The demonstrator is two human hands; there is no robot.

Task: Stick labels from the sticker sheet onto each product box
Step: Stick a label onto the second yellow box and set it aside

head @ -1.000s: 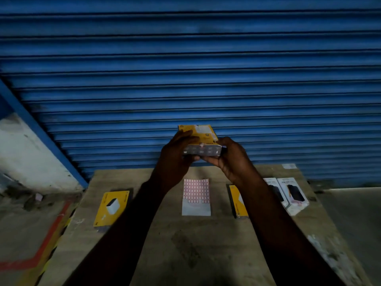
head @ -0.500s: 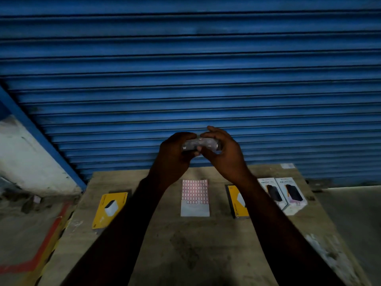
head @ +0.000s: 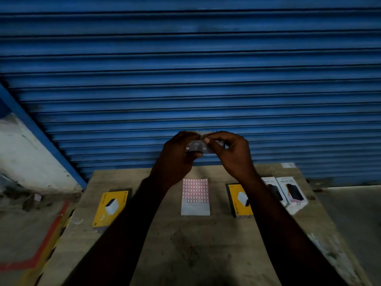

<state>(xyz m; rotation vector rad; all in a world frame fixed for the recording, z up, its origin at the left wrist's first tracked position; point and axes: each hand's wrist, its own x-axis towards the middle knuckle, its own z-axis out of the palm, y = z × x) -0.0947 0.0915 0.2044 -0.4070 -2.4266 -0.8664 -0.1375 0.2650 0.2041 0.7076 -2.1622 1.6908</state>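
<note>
I hold a small product box [head: 196,147] up in the air above the table, its grey side facing me. My left hand [head: 177,155] grips its left end. My right hand [head: 231,153] holds the right end, thumb and forefinger pinched at the box's top edge. Below on the table lies the sticker sheet [head: 195,196] with rows of red-bordered labels. A yellow box [head: 110,207] lies to its left, another yellow box [head: 239,200] to its right, partly behind my right forearm. Two white boxes [head: 288,191] sit at the far right.
The wooden table [head: 185,244] stands against a blue roller shutter [head: 185,69]. A small white scrap [head: 288,165] lies at the table's back right corner. Red and yellow floor tape [head: 41,244] runs left of the table.
The box has turned from its yellow face up to its grey side toward me. My right fingers have moved onto its top edge.
</note>
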